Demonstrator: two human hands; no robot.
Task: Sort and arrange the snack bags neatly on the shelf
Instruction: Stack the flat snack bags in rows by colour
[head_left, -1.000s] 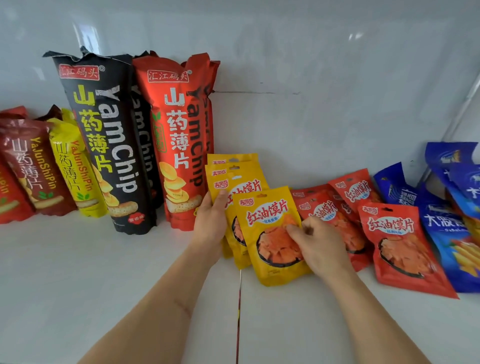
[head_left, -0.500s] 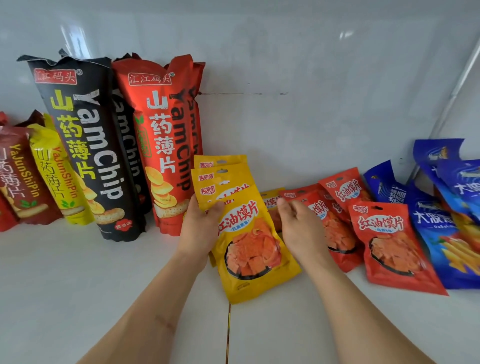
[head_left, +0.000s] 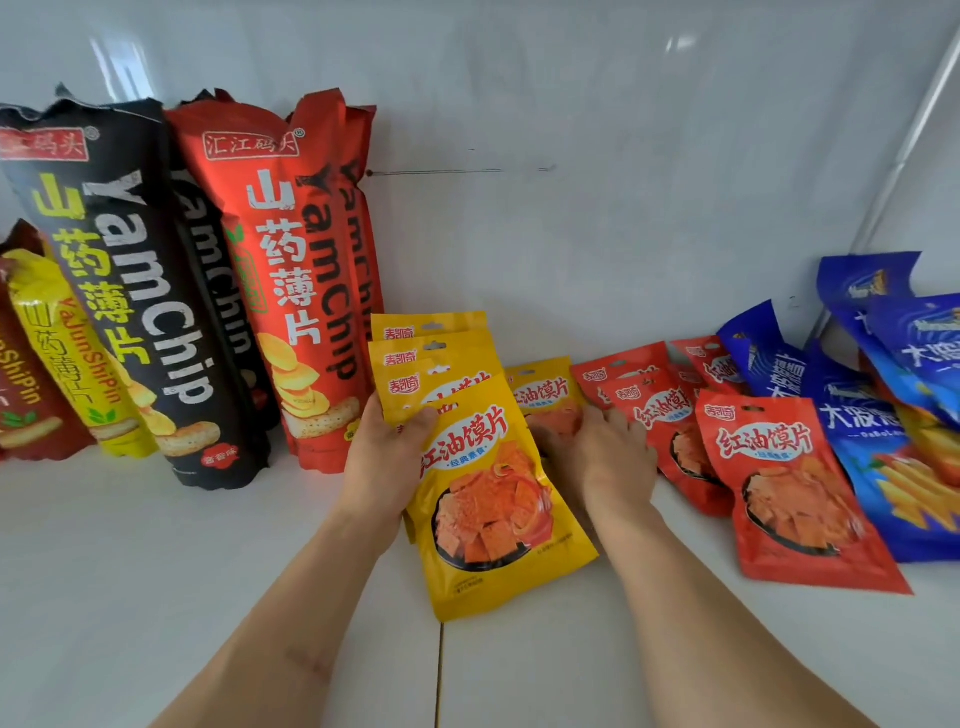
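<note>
Yellow bags (head_left: 498, 493) near shelf edge (head_left: 311, 597)

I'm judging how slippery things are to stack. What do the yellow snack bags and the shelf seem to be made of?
Yellow snack bags: apparently thin plastic film, glossy; glare streaks and soft wrinkles show on the printed front one, which the left hand grips.
Shelf: a hard, smooth white surface with a seam, possibly laminate or tile; its faint sheen leaves it open.

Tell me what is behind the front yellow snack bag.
Behind the front yellow foil snack bag, gripped by the left hand, three more yellow bags' tops show; their lower parts are covered.
</note>
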